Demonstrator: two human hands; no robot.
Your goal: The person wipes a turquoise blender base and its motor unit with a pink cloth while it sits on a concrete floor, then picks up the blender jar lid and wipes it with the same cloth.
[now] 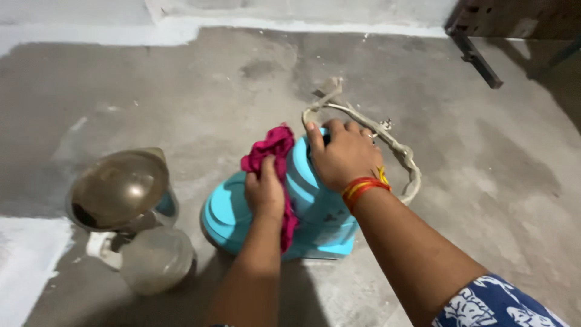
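A turquoise appliance base (230, 218) stands on the concrete floor in the middle of the head view. My left hand (264, 192) presses a magenta cloth (272, 148) against its upper side. My right hand (342, 154), with red and yellow threads on the wrist, grips the top of the base from the right. A pale twisted power cord (387, 136) loops away behind the base on the floor.
A steel jar (118, 191) and a clear plastic lid or jar (154, 257) lie on the floor to the left of the base. A dark metal furniture frame (478, 57) stands at the top right. A pale strip runs along the wall at the back.
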